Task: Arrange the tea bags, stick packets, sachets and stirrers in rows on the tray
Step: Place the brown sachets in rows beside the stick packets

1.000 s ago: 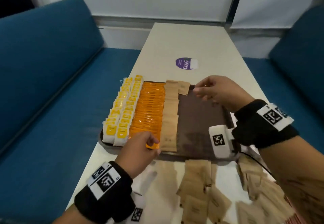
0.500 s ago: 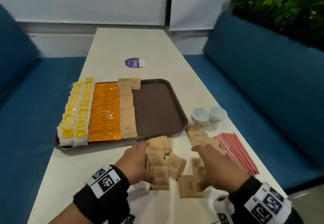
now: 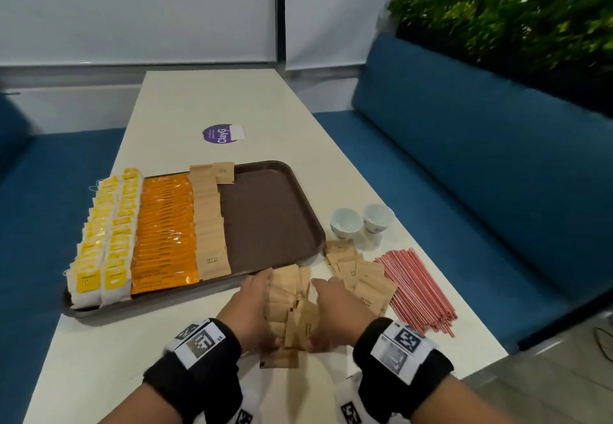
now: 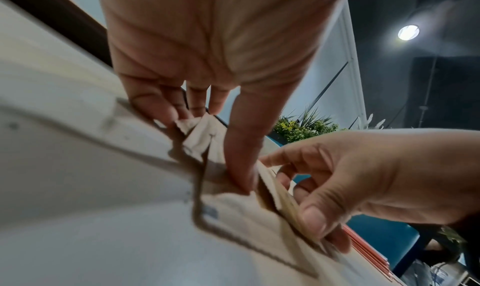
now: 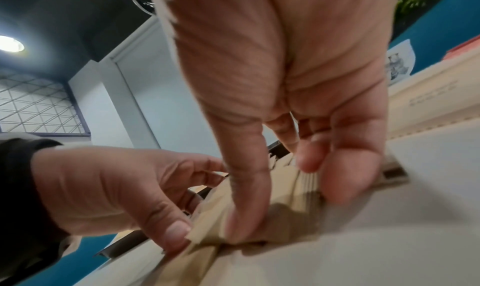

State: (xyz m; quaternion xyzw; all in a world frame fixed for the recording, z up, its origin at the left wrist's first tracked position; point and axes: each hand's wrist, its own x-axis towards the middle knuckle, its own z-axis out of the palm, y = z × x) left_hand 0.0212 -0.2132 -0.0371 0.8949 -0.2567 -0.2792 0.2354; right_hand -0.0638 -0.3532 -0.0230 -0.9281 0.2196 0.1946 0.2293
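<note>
A brown tray (image 3: 268, 221) carries two rows of yellow tea bags (image 3: 102, 238), a row of orange stick packets (image 3: 166, 224) and a row of brown sachets (image 3: 209, 218); its right half is bare. On the table in front of the tray lies a pile of brown sachets (image 3: 292, 304). My left hand (image 3: 255, 311) and right hand (image 3: 335, 314) squeeze this pile from both sides. In the left wrist view the left hand (image 4: 207, 146) pinches sachets (image 4: 246, 214) with thumb and fingers. In the right wrist view the right hand (image 5: 272, 198) pinches a stack of sachets (image 5: 285, 187). Red stirrers (image 3: 418, 287) lie to the right.
More loose brown sachets (image 3: 361, 274) lie between the pile and the stirrers. Two small white cups (image 3: 346, 223) stand right of the tray. A purple sticker (image 3: 219, 134) is on the far table. Blue benches (image 3: 464, 175) flank the table; plants (image 3: 514, 9) rise behind the right one.
My right hand left the tray's far end and my left hand left its near edge. Both came down to the loose sachets and have now closed in on the pile.
</note>
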